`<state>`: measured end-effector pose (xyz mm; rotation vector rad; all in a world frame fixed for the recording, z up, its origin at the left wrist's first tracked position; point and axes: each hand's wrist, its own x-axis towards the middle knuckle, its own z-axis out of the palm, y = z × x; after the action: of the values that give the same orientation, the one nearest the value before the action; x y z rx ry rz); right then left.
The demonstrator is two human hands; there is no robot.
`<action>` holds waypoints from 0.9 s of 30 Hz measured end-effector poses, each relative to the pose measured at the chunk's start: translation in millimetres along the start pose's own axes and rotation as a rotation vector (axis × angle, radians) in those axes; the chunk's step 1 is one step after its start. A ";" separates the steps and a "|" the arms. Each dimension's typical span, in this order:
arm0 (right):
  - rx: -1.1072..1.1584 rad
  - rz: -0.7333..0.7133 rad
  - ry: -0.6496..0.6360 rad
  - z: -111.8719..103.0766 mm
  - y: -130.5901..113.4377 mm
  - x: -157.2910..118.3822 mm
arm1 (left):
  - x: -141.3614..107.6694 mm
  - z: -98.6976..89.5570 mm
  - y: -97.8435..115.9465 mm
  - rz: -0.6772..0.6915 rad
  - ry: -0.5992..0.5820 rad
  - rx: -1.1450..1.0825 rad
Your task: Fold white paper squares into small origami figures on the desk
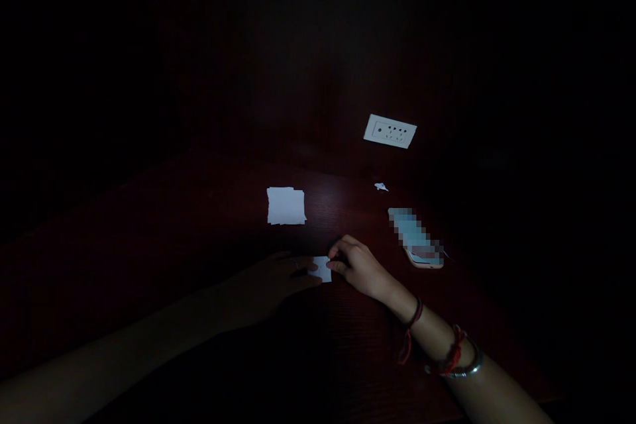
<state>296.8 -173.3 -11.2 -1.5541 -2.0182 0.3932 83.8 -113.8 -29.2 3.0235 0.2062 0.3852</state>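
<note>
A small white piece of paper [322, 269] lies low over the dark red tabletop, between my two hands. My left hand [285, 276], in deep shadow, has its fingertips and thumb on the paper's left side. At the upper right corner of the paper, the thumb and index finger of my right hand [358, 267] close in a pinch. Farther back sits an uneven stack of larger white paper pieces [286, 206], touched by neither hand. Red cords and a silver bangle circle my right wrist and forearm.
To the right of my right hand lies a phone [415, 236] with its screen blurred out. White paper scraps [381, 187] rest behind it. A white power socket [390, 131] is on the wall at the back. Darkness hides the sides of the room.
</note>
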 end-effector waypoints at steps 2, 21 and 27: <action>0.002 -0.004 -0.006 -0.3 0.6 0.3 | 0.4 0.1 0.7 -0.005 0.003 0.002; -0.029 -0.033 -0.037 -3.9 -2.9 -0.3 | 1.1 -1.3 2.3 0.002 0.004 -0.001; -0.021 -0.038 -0.051 -2.7 -2.4 1.8 | 1.9 -3.3 4.6 0.016 0.035 -0.008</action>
<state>296.2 -172.5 -7.2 -1.5301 -2.0939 0.4016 85.2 -117.8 -25.1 3.0142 0.1830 0.4390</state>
